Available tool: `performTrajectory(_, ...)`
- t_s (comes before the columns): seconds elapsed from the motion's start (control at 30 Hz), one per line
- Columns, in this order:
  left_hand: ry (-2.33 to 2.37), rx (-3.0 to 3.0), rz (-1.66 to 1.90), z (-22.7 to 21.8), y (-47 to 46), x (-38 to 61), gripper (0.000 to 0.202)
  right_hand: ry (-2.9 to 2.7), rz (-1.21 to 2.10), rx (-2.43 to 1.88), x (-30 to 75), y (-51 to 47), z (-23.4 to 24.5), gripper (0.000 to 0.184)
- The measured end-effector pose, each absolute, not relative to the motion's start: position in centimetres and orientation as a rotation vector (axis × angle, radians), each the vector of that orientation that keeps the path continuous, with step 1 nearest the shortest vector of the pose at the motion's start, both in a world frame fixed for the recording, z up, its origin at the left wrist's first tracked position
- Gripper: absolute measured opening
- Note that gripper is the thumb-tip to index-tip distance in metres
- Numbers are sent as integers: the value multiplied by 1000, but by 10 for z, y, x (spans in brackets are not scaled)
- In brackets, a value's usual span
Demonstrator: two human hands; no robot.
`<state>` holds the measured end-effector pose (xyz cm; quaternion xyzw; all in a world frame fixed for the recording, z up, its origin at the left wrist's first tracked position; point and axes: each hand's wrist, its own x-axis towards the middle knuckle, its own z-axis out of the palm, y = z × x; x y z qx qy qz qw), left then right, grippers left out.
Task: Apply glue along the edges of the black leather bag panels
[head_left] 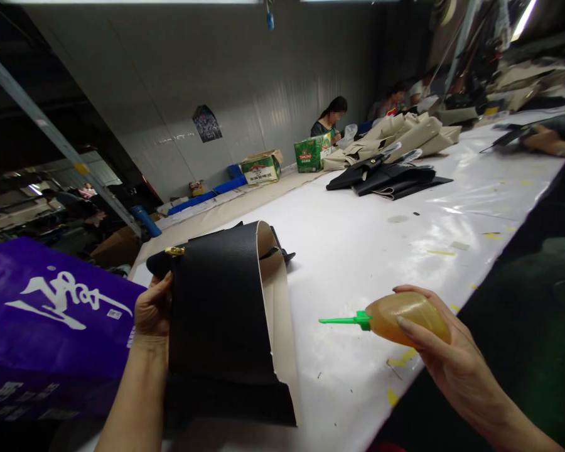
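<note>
My left hand [154, 306] is closed on the left edge of a black leather bag panel [214, 295], just below its gold-coloured clasp [174, 251]. The panel is folded over, and its pale beige lining shows along the open right side. Some of my left fingers are hidden behind the leather. Over the table's front edge, my right hand [445, 339] is wrapped round a glue bottle [405, 317] filled with amber liquid. Its thin green nozzle [343, 321] points left toward the panel, apart from it.
A purple bag [66, 339] stands at the left. On the white table [348, 263] lie black leather pieces [390, 179] and a heap of beige pieces [405, 135]. Green cartons [311, 154] stand farther back. A person [329, 119] sits beyond; another person's hand [543, 139] is at far right.
</note>
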<state>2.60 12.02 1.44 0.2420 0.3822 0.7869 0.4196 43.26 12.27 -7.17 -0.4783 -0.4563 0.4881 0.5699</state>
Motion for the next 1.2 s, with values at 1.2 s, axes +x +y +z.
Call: performTrajectory(1.2, 1131, 511, 1678, -61, 78, 40, 37, -1701, 1140, -1276, 408, 130, -124, 52)
